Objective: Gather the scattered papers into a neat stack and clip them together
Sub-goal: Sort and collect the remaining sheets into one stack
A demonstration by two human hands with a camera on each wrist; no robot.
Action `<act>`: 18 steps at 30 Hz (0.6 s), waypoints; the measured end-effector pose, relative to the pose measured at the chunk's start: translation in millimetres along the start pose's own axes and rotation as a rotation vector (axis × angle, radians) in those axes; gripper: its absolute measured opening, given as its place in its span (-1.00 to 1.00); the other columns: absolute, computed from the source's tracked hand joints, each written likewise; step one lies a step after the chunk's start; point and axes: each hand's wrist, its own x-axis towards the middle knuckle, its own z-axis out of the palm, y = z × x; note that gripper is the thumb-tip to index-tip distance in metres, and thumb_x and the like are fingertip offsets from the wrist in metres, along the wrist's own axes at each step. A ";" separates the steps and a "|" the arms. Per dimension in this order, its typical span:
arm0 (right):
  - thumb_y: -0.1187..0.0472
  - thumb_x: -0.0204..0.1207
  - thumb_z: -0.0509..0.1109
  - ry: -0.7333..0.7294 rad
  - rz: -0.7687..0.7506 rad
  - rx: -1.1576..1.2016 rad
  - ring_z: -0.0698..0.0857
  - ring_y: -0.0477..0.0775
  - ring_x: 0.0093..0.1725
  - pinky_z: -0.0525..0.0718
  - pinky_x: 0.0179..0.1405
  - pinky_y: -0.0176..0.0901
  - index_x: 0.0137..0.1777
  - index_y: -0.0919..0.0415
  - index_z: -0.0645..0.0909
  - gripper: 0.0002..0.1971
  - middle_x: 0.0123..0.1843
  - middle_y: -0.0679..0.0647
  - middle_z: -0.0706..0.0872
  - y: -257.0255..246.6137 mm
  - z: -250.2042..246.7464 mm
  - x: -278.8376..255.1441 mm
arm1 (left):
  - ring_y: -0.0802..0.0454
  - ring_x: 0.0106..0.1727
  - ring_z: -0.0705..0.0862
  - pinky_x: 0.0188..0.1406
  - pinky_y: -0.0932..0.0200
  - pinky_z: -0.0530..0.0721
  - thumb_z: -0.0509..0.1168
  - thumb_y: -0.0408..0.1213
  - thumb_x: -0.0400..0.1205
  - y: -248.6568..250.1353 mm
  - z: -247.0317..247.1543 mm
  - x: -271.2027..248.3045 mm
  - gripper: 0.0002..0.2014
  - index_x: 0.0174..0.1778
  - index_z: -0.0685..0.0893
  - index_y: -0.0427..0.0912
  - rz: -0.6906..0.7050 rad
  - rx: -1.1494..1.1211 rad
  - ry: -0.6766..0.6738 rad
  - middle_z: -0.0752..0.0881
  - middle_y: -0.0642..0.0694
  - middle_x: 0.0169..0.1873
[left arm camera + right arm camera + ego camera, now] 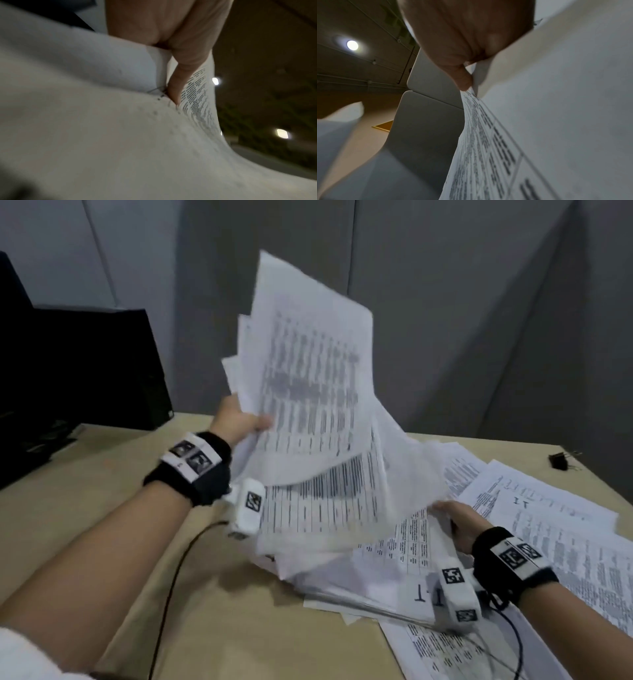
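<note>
While my left hand (236, 419) pinches the raised papers (308, 392) above the desk (102, 474) middle and my right hand (459, 525) grips their lower edge, I should tap them square before taking the clip (561, 461) near the far right edge.

Papers (308, 392): white printed sheets with tables, a loose fanned bunch raised upright and curling, lower edges sagging onto a messy pile. Further sheets (555, 529) lie spread flat across the table's right side. Binder clip (561, 460): black, lying near the far right edge, apart from the sheets.
</note>
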 end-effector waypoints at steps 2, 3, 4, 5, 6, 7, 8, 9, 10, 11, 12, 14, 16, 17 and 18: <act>-0.02 0.67 0.08 -0.052 -0.006 0.094 0.83 0.10 -0.30 0.77 -0.42 -0.13 0.12 0.28 0.63 -0.59 -0.23 0.16 0.85 -1.6 -2.2 -2.1 | -0.15 0.27 0.61 0.21 0.08 0.56 0.39 -0.59 0.48 -24.0 31.2 -12.1 -0.48 0.38 0.48 -0.43 -0.071 0.115 -0.188 0.62 -0.26 0.26; -0.14 0.62 0.07 -0.082 -0.010 0.128 0.83 0.16 -0.22 0.78 -0.38 -0.06 0.11 0.25 0.70 -0.48 -0.13 0.20 0.84 -3.7 -1.7 -3.7 | -0.18 0.35 0.57 0.31 0.04 0.54 0.38 -0.59 0.48 -34.2 44.1 -17.0 -0.43 0.43 0.43 -0.39 -0.108 0.176 -0.271 0.58 -0.29 0.34; -0.21 0.58 0.08 -0.115 -0.020 0.158 0.83 0.20 -0.18 0.78 -0.35 -0.02 0.05 0.24 0.76 -0.42 -0.07 0.23 0.83 -6.3 -0.1 -8.4 | -0.20 0.43 0.50 0.37 0.05 0.48 0.37 -0.60 0.48 -43.1 55.3 -21.2 -0.34 0.51 0.33 -0.35 -0.141 0.215 -0.335 0.49 -0.29 0.44; -0.22 0.56 0.11 -0.150 -0.010 0.168 0.82 0.23 -0.15 0.78 -0.31 0.01 0.02 0.24 0.78 -0.41 -0.02 0.26 0.82 -8.0 -1.2 -9.0 | -0.22 0.50 0.41 0.40 0.08 0.43 0.32 -0.64 0.49 -49.8 63.6 -23.2 -0.26 0.58 0.20 -0.30 -0.174 0.237 -0.395 0.38 -0.29 0.52; -0.19 0.54 0.17 -0.191 0.000 0.134 0.81 0.24 -0.09 0.78 -0.20 0.06 0.07 0.24 0.77 -0.47 0.05 0.28 0.80 -10.8 1.2 -12.4 | -0.24 0.54 0.34 0.40 0.10 0.40 0.27 -0.70 0.49 -54.4 71.4 -27.0 -0.18 0.62 0.09 -0.20 -0.205 0.214 -0.453 0.28 -0.27 0.57; -0.11 0.51 0.27 -0.201 0.005 0.079 0.78 0.25 0.00 0.76 -0.05 0.13 0.16 0.23 0.71 -0.55 0.14 0.28 0.77 -11.0 2.4 -12.0 | -0.28 0.57 0.28 0.41 0.03 0.42 0.21 -0.76 0.47 -57.8 76.6 -27.6 -0.11 0.63 0.02 -0.08 -0.236 0.155 -0.498 0.17 -0.30 0.60; 0.03 0.47 0.37 -0.215 0.020 0.015 0.76 0.25 0.05 0.72 0.06 0.19 0.23 0.26 0.64 -0.59 0.19 0.28 0.73 -11.1 4.8 -13.7 | -0.30 0.60 0.21 0.41 -0.05 0.42 0.18 -0.81 0.46 -57.6 80.9 -29.2 -0.04 0.64 -0.04 0.02 -0.275 0.086 -0.525 0.06 -0.34 0.63; 0.20 0.43 0.43 -0.203 0.029 -0.038 0.77 0.24 0.01 0.72 0.07 0.20 0.28 0.32 0.58 -0.58 0.18 0.29 0.72 -9.2 6.0 -13.2 | -0.30 0.63 0.13 0.45 -0.12 0.40 0.16 -0.82 0.45 -60.2 84.4 -28.4 0.00 0.64 -0.09 0.07 -0.312 0.022 -0.539 -0.02 -0.35 0.64; 0.39 0.40 0.43 -0.173 0.024 -0.096 0.78 0.25 -0.07 0.76 -0.05 0.17 0.33 0.41 0.50 -0.54 0.11 0.32 0.72 -8.0 7.6 -13.5 | -0.28 0.64 0.08 0.48 -0.18 0.36 0.18 -0.82 0.44 -61.4 86.8 -27.8 0.03 0.64 -0.11 0.09 -0.344 -0.028 -0.544 -0.06 -0.36 0.64; 0.53 0.40 0.38 -0.145 0.002 -0.157 0.76 0.29 -0.14 0.78 -0.18 0.15 0.37 0.47 0.42 -0.50 0.04 0.36 0.69 -5.5 7.9 -12.2 | -0.28 0.64 0.08 0.51 -0.24 0.32 0.25 -0.79 0.42 -65.7 88.8 -24.9 0.04 0.65 -0.09 0.06 -0.364 -0.071 -0.552 -0.03 -0.36 0.64; 0.62 0.42 0.31 -0.130 -0.021 -0.193 0.73 0.34 -0.14 0.78 -0.25 0.14 0.39 0.48 0.35 -0.48 0.01 0.38 0.65 -3.7 8.6 -13.5 | -0.28 0.62 0.16 0.51 -0.27 0.32 0.35 -0.72 0.37 -65.2 89.5 -25.8 0.04 0.65 -0.01 0.02 -0.380 -0.102 -0.585 0.08 -0.34 0.63; 0.68 0.43 0.23 -0.123 -0.078 -0.177 0.66 0.36 -0.09 0.76 -0.22 0.21 0.35 0.39 0.33 -0.50 -0.02 0.38 0.61 -2.0 10.2 -17.3 | -0.23 0.48 0.44 0.45 -0.23 0.43 0.62 -0.44 0.21 -66.4 87.9 -26.9 0.02 0.56 0.24 -0.11 -0.386 -0.151 -0.644 0.43 -0.24 0.50; 0.68 0.42 0.23 -0.117 -0.180 -0.157 0.68 0.30 -0.15 0.77 -0.25 0.18 0.23 0.35 0.39 -0.58 -0.06 0.35 0.61 -7.7 11.6 -26.4 | -0.14 0.41 0.52 0.46 -0.19 0.43 0.70 -0.10 0.06 -68.1 84.8 -22.4 0.08 0.49 0.31 -0.13 -0.360 -0.177 -0.641 0.54 -0.15 0.41; 0.67 0.41 0.24 -0.118 -0.247 -0.153 0.69 0.24 -0.22 0.77 -0.31 0.09 0.17 0.35 0.43 -0.62 -0.12 0.31 0.62 -12.2 12.3 -33.5 | -0.12 0.40 0.53 0.47 -0.21 0.41 0.68 -0.04 0.10 -69.2 81.4 -17.3 0.08 0.49 0.28 -0.13 -0.353 -0.201 -0.597 0.53 -0.14 0.42; 0.66 0.41 0.26 -0.125 -0.320 -0.150 0.69 0.18 -0.28 0.76 -0.36 0.01 0.15 0.37 0.45 -0.65 -0.16 0.28 0.63 -18.2 14.3 -42.5 | -0.12 0.38 0.55 0.45 -0.21 0.45 0.67 -0.02 0.14 -64.6 77.0 -14.3 0.07 0.51 0.25 -0.16 -0.348 -0.248 -0.546 0.53 -0.15 0.42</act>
